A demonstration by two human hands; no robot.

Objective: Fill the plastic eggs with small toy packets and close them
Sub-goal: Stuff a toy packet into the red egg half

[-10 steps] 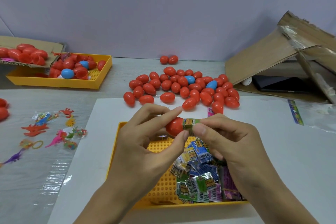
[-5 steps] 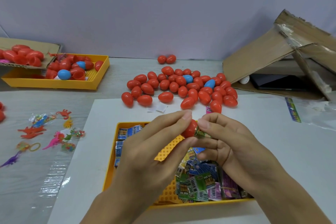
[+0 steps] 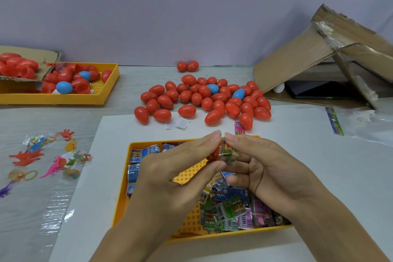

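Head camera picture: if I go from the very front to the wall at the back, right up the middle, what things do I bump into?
Yellow tray of toy packets → left hand and right hand holding a red egg half and a green packet → big pile of eggs → two red eggs by the wall.

Most of the egg half (image 3: 214, 152) is hidden behind the left hand (image 3: 170, 172), and the packet (image 3: 228, 154) is partly covered by the right hand (image 3: 270, 172). The tray (image 3: 123, 193) floor is largely masked by both hands. The cardboard (image 3: 297, 64) is cut off at the right edge. Print on the packets cannot be read.
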